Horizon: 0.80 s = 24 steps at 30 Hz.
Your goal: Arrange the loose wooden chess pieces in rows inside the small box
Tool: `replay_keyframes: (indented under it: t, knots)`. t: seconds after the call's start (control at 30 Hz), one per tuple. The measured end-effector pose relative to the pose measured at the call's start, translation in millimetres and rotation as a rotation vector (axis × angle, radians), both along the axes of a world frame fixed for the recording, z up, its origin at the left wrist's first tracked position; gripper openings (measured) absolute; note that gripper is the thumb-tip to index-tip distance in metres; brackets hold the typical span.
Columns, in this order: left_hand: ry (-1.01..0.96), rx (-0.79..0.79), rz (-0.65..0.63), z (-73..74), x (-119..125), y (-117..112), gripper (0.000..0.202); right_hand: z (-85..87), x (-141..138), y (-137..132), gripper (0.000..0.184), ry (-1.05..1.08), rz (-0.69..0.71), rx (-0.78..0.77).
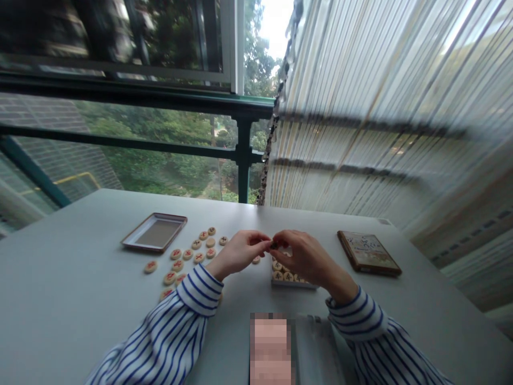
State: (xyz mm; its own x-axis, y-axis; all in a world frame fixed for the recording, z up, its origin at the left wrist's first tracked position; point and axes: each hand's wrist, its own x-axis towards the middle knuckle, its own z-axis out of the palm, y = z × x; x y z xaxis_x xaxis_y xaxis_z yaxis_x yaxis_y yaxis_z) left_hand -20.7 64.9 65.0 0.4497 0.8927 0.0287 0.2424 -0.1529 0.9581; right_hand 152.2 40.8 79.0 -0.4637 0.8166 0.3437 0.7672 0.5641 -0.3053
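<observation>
My left hand (242,251) and my right hand (306,256) meet over the middle of the table, fingertips touching or nearly so. Pinched between them is a small Chinese chess piece (274,245), mostly covered by the fingers. Under my right hand stands a white-edged box (294,285) with several round pieces bearing black characters laid in rows; the hand hides much of it. Loose wooden Chinese chess pieces (177,265), many with red characters, lie scattered to the left of and beneath my left wrist. One of these, a round piece (210,243), shows a blank face.
A shallow rectangular tray or lid (154,233) lies at the left on the white table (80,278). At the right lies a flat brown-edged box (368,252). A blurred-out object (270,347) and a clear, see-through item (318,347) are near me. A railing and string curtain stand beyond.
</observation>
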Motion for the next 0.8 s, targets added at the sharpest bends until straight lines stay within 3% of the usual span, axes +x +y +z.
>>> replay_keyframes:
  t: [0.37,0.8]
  knots:
    - [-0.017,-0.018,-0.037,0.4,1.4,-1.7,0.034,-0.4,3.1,-6.3,0.016,-0.007,0.042,0.018]
    - [-0.039,-0.045,0.011,0.9,1.6,-1.6,0.029,-3.7,2.4,-4.0,0.018,0.0,0.007,0.035]
